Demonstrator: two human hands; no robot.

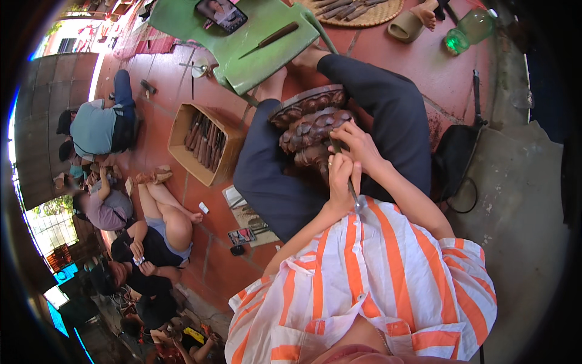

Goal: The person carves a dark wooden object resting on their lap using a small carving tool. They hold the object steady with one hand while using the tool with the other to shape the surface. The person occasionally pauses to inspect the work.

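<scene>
A dark brown carved wooden piece (315,130) with bands of raised, rounded ornament rests between my knees. My right hand (357,145) lies against its right side, fingers closed around the upper part of a slim carving tool. Just below, my left hand (343,176) is closed on the same tool. The tool's shiny metal length (354,197) comes out under my left hand toward my striped shirt. Its other end, by the carving, is partly hidden by my fingers.
Ahead stands a green plastic chair (267,45) bearing a pointed tool and a phone. A cardboard box (206,142) of wooden-handled tools is at left, near seated people. A woven tray (354,9), a green bottle (470,30) and a black bag (454,155) lie around.
</scene>
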